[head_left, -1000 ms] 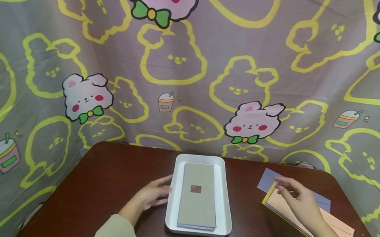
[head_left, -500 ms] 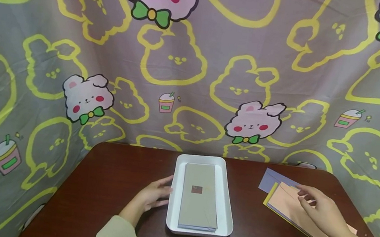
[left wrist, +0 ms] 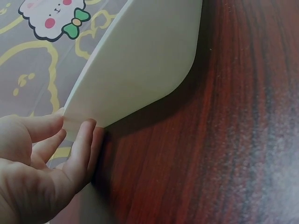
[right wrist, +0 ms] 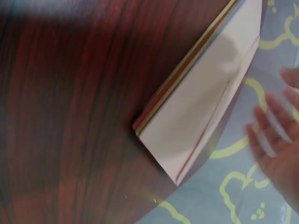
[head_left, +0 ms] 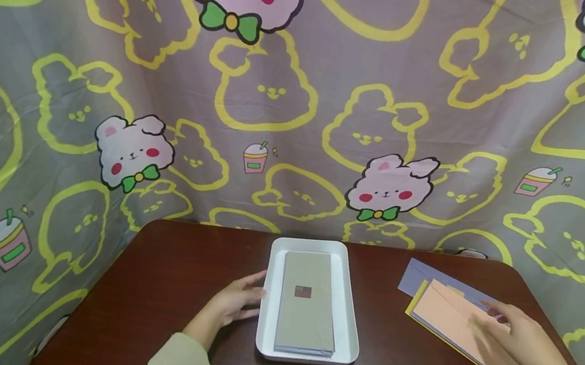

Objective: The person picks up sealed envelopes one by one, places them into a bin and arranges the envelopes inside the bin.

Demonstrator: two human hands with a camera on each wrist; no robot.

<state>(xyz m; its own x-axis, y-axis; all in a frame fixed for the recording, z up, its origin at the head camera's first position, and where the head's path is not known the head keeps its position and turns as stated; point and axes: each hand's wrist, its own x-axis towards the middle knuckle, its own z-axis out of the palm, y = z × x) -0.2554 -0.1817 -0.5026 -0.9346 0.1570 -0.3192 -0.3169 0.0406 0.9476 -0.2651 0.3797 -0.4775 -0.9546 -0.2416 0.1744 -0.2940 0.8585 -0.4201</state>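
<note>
At the centre of the head view, a white tray (head_left: 351, 338) holds a grey-beige envelope (head_left: 304, 323) with a small brown square on it; bluish edges show beneath. My left hand (head_left: 236, 299) touches the tray's left side with its fingertips, and in the left wrist view these meet the tray's outer wall (left wrist: 149, 60). To the right lies a slanted stack topped by a peach envelope (head_left: 444, 316), with yellow, bluish and red edges below it. My right hand (head_left: 524, 339) hovers over the stack, fingers loosely bent. Blurred in the right wrist view, the right hand (right wrist: 282, 144) holds nothing.
A lavender envelope (head_left: 415, 277) sticks out behind the stack. Everything rests on a dark reddish-brown wooden table (head_left: 183, 254). Beyond its far edge hangs a grey cloth (head_left: 342, 59) with yellow outlines and cartoon animal heads, which also runs along both sides.
My right hand has drawn back to the right along the stack, away from its upper left end. The peach envelope's near end now sits slightly lower. The left hand and tray stay put.
</note>
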